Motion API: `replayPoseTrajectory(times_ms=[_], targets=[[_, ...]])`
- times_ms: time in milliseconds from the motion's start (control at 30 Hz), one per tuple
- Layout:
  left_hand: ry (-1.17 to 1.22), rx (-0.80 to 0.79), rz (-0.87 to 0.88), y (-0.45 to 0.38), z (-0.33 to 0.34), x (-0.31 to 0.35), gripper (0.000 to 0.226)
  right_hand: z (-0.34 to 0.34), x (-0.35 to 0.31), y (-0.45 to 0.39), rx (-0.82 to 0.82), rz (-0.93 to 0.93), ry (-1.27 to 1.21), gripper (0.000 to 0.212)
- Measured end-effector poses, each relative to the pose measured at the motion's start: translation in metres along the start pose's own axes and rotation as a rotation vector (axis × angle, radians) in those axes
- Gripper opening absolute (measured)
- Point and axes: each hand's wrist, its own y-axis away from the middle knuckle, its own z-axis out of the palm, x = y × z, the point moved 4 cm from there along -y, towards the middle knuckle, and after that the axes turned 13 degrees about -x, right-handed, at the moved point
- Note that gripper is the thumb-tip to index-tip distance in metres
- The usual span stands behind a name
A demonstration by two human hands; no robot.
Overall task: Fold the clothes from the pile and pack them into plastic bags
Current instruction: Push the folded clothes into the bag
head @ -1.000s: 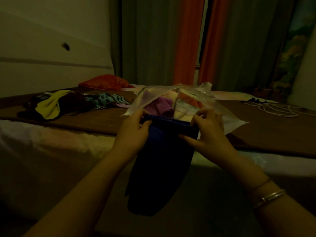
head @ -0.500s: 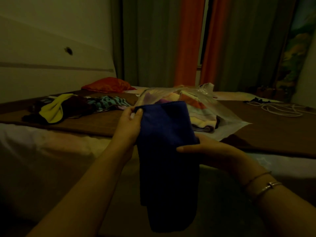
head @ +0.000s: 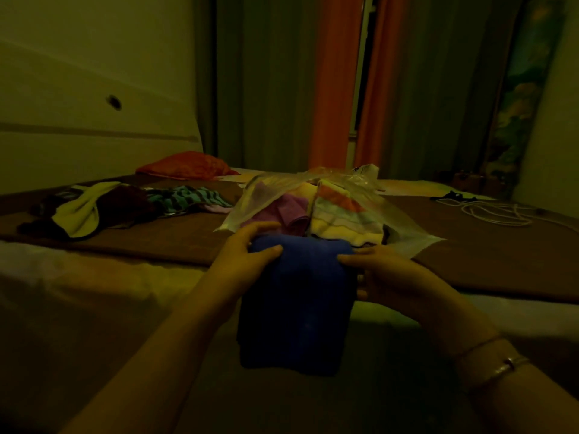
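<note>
A folded dark blue cloth [head: 297, 299] hangs in front of me over the near edge of the bed. My left hand [head: 247, 255] grips its upper left corner, thumb on the front. My right hand [head: 385, 270] holds its upper right edge, fingers laid across the fabric. Just beyond lies a clear plastic bag [head: 404, 227], mouth towards me, with a purple cloth [head: 285, 211] and a striped yellow and orange cloth [head: 341, 214] inside. The pile of loose clothes [head: 103, 208], yellow-green, dark and teal-striped, lies at the left on the bed.
The bed carries a brown cover [head: 501, 255] with a pale sheet along its near edge. A red cushion [head: 188, 166] lies at the back left, a white cord [head: 495, 211] at the right. Orange and grey curtains [head: 332, 89] hang behind.
The blue cloth was hanging long from both hands. It has been folded shorter and lowered, and both hands now hold its top edge near the bag's mouth.
</note>
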Motion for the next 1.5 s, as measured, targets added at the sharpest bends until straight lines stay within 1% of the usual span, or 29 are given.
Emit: replayPoseTrajectory(times_ms=[33, 67, 100, 167, 200, 233, 267, 333, 367, 433, 500, 567, 633, 700, 733, 767, 833, 867, 900, 967, 1000, 1067, 1167, 1233, 1267, 1333, 1400, 1467, 1500], targets=[[-0.039, -0.015, 0.014, 0.001, 0.000, 0.001, 0.035, -0.002, 0.000, -0.003, 0.069, -0.035, 0.034, 0.020], [-0.066, -0.034, 0.011, 0.001, 0.000, 0.002, 0.036, -0.004, -0.002, -0.005, 0.118, -0.096, 0.033, 0.030], [-0.092, -0.059, -0.005, 0.001, 0.001, 0.004, 0.043, -0.004, -0.003, -0.006, 0.131, -0.157, 0.023, 0.044], [-0.187, -0.126, -0.078, 0.001, 0.001, 0.005, 0.065, 0.002, -0.007, -0.004, 0.061, -0.240, 0.127, 0.064], [-0.275, -0.144, -0.116, 0.001, 0.000, 0.006, 0.070, 0.008, -0.010, -0.002, 0.022, -0.260, 0.240, 0.069], [-0.386, -0.135, -0.129, 0.001, -0.001, 0.006, 0.066, 0.013, -0.012, 0.001, -0.002, -0.281, 0.341, 0.072], [-0.505, -0.098, -0.123, 0.002, -0.003, 0.007, 0.055, 0.017, -0.014, 0.003, -0.001, -0.311, 0.410, 0.073], [-0.647, 0.007, -0.062, 0.004, -0.007, 0.012, 0.036, 0.019, -0.019, 0.006, 0.047, -0.364, 0.441, 0.071], [-0.633, 0.033, -0.022, 0.005, -0.008, 0.014, 0.031, 0.017, -0.020, 0.006, 0.072, -0.376, 0.439, 0.070], [-0.448, -0.018, 0.052, 0.005, -0.005, 0.014, 0.027, 0.012, -0.021, 0.001, 0.095, -0.345, 0.459, 0.069], [-0.258, -0.085, 0.115, 0.004, -0.003, 0.014, 0.029, 0.006, -0.018, -0.006, 0.066, -0.255, 0.468, 0.067], [-0.160, -0.082, 0.124, 0.001, -0.004, 0.009, 0.031, 0.000, -0.011, -0.009, 0.034, -0.189, 0.429, 0.067], [-0.089, -0.122, 0.089, -0.003, -0.002, 0.000, 0.030, -0.006, -0.002, -0.011, 0.013, -0.218, 0.308, 0.069], [-0.108, -0.162, 0.072, -0.009, 0.002, -0.006, 0.031, -0.011, 0.003, -0.019, 0.082, -0.322, 0.219, 0.059], [-0.174, -0.130, 0.087, -0.013, 0.002, -0.006, 0.034, -0.013, 0.001, -0.026, 0.170, -0.370, 0.252, 0.052], [-0.277, -0.046, 0.123, -0.018, -0.002, -0.007, 0.037, -0.016, -0.005, -0.037, 0.269, -0.418, 0.323, 0.048], [-0.528, 0.231, 0.181, -0.025, -0.017, -0.007, 0.042, -0.018, -0.025, -0.063, 0.389, -0.536, 0.557, 0.044], [-0.639, 0.373, 0.155, -0.026, -0.024, -0.009, 0.046, -0.016, -0.034, -0.077, 0.401, -0.585, 0.685, 0.043], [-0.720, 0.485, 0.079, -0.027, -0.031, -0.012, 0.051, -0.014, -0.041, -0.092, 0.394, -0.615, 0.828, 0.041], [-0.765, 0.579, -0.109, -0.031, -0.042, -0.024, 0.065, -0.009, -0.045, -0.125, 0.362, -0.610, 1.145, 0.033], [-0.736, 0.583, -0.166, -0.036, -0.046, -0.030, 0.071, -0.007, -0.045, -0.141, 0.353, -0.592, 1.284, 0.032], [-0.549, 0.569, -0.196, -0.045, -0.051, -0.039, 0.072, 0.002, -0.046, -0.165, 0.362, -0.610, 1.481, 0.032], [-0.183, 0.545, -0.151, -0.058, -0.055, -0.052, 0.048, 0.010, -0.055, -0.199, 0.506, -0.656, 1.685, 0.029], [-0.047, 0.544, -0.132, -0.062, -0.056, -0.058, 0.037, 0.010, -0.062, -0.214, 0.659, -0.579, 1.803, 0.030], [0.017, 0.533, -0.135, -0.064, -0.055, -0.061, 0.034, 0.012, -0.062, -0.218, 0.682, -0.492, 1.853, 0.026], [0.124, 0.477, -0.168, -0.069, -0.053, -0.066, 0.026, 0.023, -0.061, -0.220, 0.623, -0.403, 1.832, 0.022], [0.161, 0.389, -0.231, -0.073, -0.048, -0.069, 0.017, 0.036, -0.054, -0.220, 0.526, -0.470, 1.798, 0.021], [0.173, 0.326, -0.307, -0.074, -0.040, -0.072, 0.025, 0.042, -0.038, -0.219, 0.411, -0.600, 1.844, 0.021], [0.187, 0.326, -0.343, -0.074, -0.037, -0.074, 0.035, 0.040, -0.026, -0.222, 0.355, -0.600, 1.906, 0.032]])
